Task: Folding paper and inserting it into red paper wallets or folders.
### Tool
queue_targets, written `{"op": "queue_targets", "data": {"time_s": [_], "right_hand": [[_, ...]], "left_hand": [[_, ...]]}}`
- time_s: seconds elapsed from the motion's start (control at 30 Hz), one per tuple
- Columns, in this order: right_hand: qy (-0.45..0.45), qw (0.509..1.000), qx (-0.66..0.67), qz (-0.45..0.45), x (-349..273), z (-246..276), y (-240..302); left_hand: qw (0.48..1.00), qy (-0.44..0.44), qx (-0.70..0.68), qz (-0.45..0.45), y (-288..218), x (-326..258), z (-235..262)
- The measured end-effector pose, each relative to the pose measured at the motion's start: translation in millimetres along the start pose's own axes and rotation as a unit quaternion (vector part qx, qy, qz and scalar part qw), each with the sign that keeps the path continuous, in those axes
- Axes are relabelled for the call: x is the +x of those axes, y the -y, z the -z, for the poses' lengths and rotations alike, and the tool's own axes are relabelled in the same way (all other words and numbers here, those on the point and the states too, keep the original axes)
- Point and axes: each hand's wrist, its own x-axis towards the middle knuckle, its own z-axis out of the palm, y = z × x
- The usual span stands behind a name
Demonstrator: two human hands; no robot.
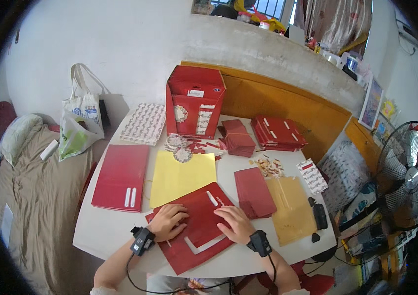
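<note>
A dark red printed cardboard sheet (195, 214), with a white-edged cutout or fold at its lower side, lies tilted at the table's front. My left hand (170, 221) rests on its left part, fingers spread and slightly bent. On the sheet's right edge lies my right hand (237, 223), its fingers stretched over the surface and apart. Both wrists carry black strapped devices with cables. A yellow sheet (182, 172) is partly under the red one. Left of it sits a stack of flat red card (122, 172); right of my right hand is another red card stack (254, 191).
Farther back stand a red display box (194, 105), a white patterned stack (143, 123), round paper pieces (182, 155), a banded red bundle (238, 140) and a red pile (278, 132). Paper scraps (269, 167) and a tan sheet (292, 209) lie right. A fan (410, 177) stands beyond.
</note>
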Motion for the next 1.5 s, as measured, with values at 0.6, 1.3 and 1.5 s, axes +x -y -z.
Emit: {"op": "queue_targets", "data": {"time_s": [0.6,1.3,1.5], "right_hand": [[0.011,1.0,0.0,-0.011,2,-1,-3],[-0.047,0.998,0.029,-0.009,-11,-12,4],[-0.073,0.997,-0.003,-0.012,10,6,2]], "left_hand": [[0.999,0.05,0.004,0.018,2,3,6],[0.998,0.035,-0.03,0.038,3,-20,-3],[0.998,0.018,-0.037,0.04,5,-1,5]]}}
